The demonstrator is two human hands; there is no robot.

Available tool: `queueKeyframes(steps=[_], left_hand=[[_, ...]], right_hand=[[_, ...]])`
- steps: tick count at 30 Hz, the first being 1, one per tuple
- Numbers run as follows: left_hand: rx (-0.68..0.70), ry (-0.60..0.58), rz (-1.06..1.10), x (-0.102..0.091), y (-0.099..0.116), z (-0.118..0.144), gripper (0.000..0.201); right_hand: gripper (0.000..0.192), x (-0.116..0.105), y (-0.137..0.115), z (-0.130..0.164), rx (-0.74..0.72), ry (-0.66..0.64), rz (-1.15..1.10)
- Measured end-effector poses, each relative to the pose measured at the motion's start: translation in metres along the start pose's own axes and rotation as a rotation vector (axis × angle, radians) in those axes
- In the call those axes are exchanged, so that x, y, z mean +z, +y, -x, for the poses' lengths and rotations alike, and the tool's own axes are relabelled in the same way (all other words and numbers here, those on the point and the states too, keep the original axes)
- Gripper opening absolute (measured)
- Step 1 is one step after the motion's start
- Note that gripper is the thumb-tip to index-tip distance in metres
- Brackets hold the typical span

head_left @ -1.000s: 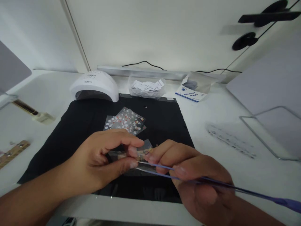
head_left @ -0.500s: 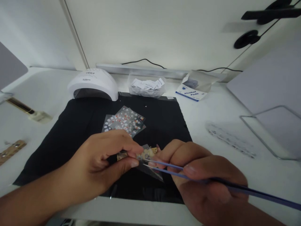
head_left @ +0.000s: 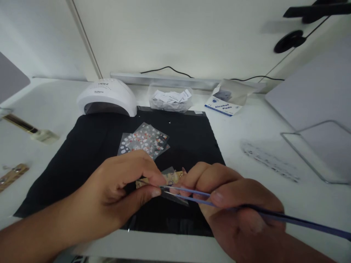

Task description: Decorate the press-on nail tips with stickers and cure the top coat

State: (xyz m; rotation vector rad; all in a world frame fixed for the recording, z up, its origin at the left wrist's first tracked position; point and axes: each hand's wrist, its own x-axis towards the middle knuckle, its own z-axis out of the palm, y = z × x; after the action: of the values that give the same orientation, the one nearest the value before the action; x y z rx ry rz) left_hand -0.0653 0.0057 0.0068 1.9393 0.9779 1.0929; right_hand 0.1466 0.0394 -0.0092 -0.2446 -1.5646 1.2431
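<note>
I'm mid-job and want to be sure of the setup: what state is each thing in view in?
left hand: pinched, apparently on clear film
right hand: closed around tweezers
tweezers: tips slightly apart
clear film: partly hidden
black mat: spread out
sticker sheets: fanned, overlapping
alcohol pads box: open
clear tub: open, filled with white packets
white lamp: no glow showing
bottle at left: capped
</note>
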Motion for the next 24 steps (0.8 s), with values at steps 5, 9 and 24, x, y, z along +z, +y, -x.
queueKeyframes(steps=[5,9,24], left_hand=[[-0.007,-0.031,-0.019,0.001,-0.002,0.002,0.029],[-0.022,-0.054,-0.043,0.0,0.0,0.002,0.029],[0.04,-0.049,-0.071,-0.002,0.0,0.002,0.023]], right_hand=[[0.027,0.001,-0.003,0.0,0.008,0.007,-0.015],[0.026,0.006,-0.005,-0.002,-0.027,0.034,0.028],[0.025,0.001,-0.006,0.002,0.029,-0.002,0.045]])
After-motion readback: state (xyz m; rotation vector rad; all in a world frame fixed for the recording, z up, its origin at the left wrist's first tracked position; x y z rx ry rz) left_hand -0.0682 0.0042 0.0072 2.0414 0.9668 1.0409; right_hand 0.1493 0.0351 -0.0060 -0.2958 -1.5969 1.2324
